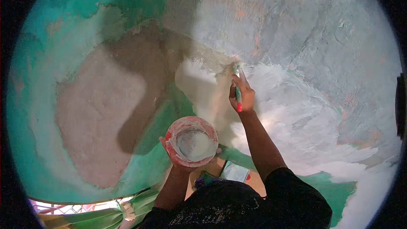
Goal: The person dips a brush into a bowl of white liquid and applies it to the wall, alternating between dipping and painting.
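Note:
My right hand (244,96) is closed around the handle of a paintbrush (238,95), which has a red end. The bristles touch the wall (296,21) at the edge of a white-coated patch (275,97). Lower down, my left hand (182,167) cups a red bowl (192,121) from beneath, its fingers showing at both sides of the rim. White paint or a similar whitish liquid (199,144) lies inside the bowl, and pale smears cover its rim.
Green paint (29,114) and bare brownish patches (93,114) mark the left of the wall, where my shadow falls. A green curtain (101,218) hangs by a grilled opening (80,207) at lower left. Below the bowl is a pale rectangular item (234,172).

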Demonstrator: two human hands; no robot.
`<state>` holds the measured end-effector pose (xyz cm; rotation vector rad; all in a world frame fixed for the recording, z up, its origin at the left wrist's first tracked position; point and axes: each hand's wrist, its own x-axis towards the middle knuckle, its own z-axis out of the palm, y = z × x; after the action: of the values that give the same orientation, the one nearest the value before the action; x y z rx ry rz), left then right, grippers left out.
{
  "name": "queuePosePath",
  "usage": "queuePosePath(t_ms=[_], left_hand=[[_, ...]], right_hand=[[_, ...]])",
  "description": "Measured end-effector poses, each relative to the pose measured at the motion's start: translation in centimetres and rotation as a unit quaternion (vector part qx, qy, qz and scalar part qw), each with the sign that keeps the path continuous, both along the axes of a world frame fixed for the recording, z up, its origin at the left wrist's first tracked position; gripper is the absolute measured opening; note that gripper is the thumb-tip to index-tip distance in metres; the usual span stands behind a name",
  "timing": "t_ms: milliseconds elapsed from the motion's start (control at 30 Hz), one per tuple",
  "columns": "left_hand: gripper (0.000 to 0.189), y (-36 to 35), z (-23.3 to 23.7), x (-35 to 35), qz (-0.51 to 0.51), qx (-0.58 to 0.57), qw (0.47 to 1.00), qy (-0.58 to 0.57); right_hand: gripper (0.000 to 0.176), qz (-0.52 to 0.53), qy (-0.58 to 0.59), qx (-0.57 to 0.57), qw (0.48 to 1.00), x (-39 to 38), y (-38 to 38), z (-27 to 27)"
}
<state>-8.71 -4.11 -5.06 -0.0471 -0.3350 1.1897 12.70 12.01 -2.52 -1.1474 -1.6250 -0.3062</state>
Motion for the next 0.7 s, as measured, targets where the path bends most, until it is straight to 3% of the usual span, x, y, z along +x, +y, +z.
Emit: queuePosePath(t_ms=[33,100,167,233,333,400,467,500,600,667,700], left_hand=[[0.107,0.4,-1.6,-0.2,0.065,-0.01,0.987,0.148],[0.108,1.2,-2.6,-0.3,0.06,0.023,0.97,0.233],[0.114,2.3,-2.3,-0.3,-0.08,0.103,0.985,0.115],[0.112,2.6,-2.1,0.0,-0.097,0.108,0.987,0.07],[0.109,2.6,-2.2,0.7,-0.117,0.109,0.987,-0.001],[0.107,2.9,-2.6,0.3,-0.107,0.097,0.988,0.055],[0.107,3.5,-3.7,-0.7,-0.073,0.068,0.972,0.212],[0.107,3.9,-3.9,-0.6,-0.074,0.097,0.973,0.197],[0.107,4.3,-2.8,0.2,-0.089,0.115,0.974,0.172],[0.106,3.5,-0.7,0.3,-0.108,0.04,0.977,0.18],[0.105,3.6,-0.8,0.2,-0.117,0.068,0.974,0.18]], right_hand=[[0.029,0.034,-0.012,-0.013,0.999,0.2,-0.2,0.4],[0.032,0.1,-0.034,-0.039,0.994,1.2,-1.0,1.6],[0.041,0.06,-0.092,-0.076,0.991,3.6,-1.4,2.3],[0.05,0.016,-0.158,-0.103,0.982,5.4,-2.3,3.0],[0.051,-0.024,-0.132,-0.167,0.977,5.9,-4.8,4.5],[0.05,-0.007,-0.097,-0.126,0.987,6.0,-5.8,5.1],[0.05,-0.005,-0.093,-0.071,0.993,6.0,-6.1,5.5],[0.045,-0.009,-0.1,0.052,0.994,5.9,-5.0,5.2],[0.042,0.012,-0.007,-0.045,0.999,5.1,-3.7,3.4],[0.03,-0.033,-0.06,-0.008,0.998,5.7,-1.0,-2.2],[0.028,-0.049,-0.043,-0.032,0.997,3.8,-1.5,-1.2]])
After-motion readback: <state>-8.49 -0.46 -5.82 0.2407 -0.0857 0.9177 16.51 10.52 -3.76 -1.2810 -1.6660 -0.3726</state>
